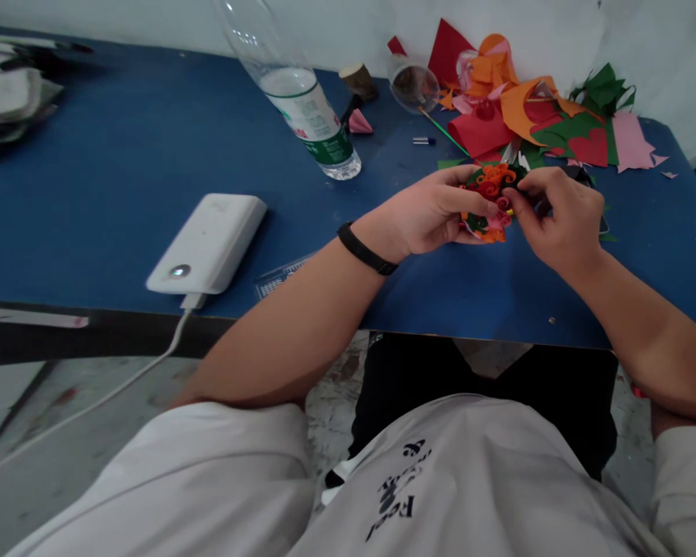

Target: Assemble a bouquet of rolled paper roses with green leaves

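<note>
Gripping a curled-paper flower cluster [497,182] above the surface [441,302] between left-hand fingers [469,203], apparently to steady it for right-hand fingers [525,215] pinching its edge, with paper scraps [480,138] beyond, perhaps for easy reach.

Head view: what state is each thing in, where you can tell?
Craft: held, bearing curled paper.
Left hand: fingers closed on the craft.
Right hand: fingers bent at the craft's edge, grip unclear.
Power bank: lying flat, cable plugged in.
Bottle: standing, top out of view.
Scraps: cut, loosely heaped.
Wristband: worn on the left wrist.
Cup: upright or tipped, unclear.
</note>
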Demonstrator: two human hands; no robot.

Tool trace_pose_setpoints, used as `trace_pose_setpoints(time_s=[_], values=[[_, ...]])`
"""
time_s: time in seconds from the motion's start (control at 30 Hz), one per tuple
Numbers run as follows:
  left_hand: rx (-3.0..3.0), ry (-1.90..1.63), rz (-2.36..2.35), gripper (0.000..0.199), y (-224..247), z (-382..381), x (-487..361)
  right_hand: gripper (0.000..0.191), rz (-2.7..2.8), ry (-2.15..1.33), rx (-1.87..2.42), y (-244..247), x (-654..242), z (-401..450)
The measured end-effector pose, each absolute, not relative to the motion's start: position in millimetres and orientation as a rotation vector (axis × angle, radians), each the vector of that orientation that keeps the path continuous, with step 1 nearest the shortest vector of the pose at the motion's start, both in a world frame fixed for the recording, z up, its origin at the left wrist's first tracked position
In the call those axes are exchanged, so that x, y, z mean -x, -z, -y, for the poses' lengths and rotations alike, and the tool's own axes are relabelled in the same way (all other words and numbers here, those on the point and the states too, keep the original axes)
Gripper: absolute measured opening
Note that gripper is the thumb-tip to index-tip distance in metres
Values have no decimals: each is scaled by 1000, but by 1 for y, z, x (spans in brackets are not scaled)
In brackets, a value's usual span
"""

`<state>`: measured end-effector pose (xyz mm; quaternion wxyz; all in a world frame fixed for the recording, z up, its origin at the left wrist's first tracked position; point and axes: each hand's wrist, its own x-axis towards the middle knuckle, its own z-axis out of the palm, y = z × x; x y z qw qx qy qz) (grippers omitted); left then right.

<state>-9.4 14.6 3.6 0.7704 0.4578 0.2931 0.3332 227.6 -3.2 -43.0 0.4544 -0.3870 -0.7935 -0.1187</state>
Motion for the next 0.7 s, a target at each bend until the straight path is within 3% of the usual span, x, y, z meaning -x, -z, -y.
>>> trace_pose_setpoints(time_s=[0.2, 0.7], values=[[-976, -737, -675, 37, -11, -12, 10, 16, 1972, 426, 718, 32, -227, 4], [-994, -719, -648, 43, -9, -13, 11, 32, 2182, 271, 715, 27, -240, 0]])
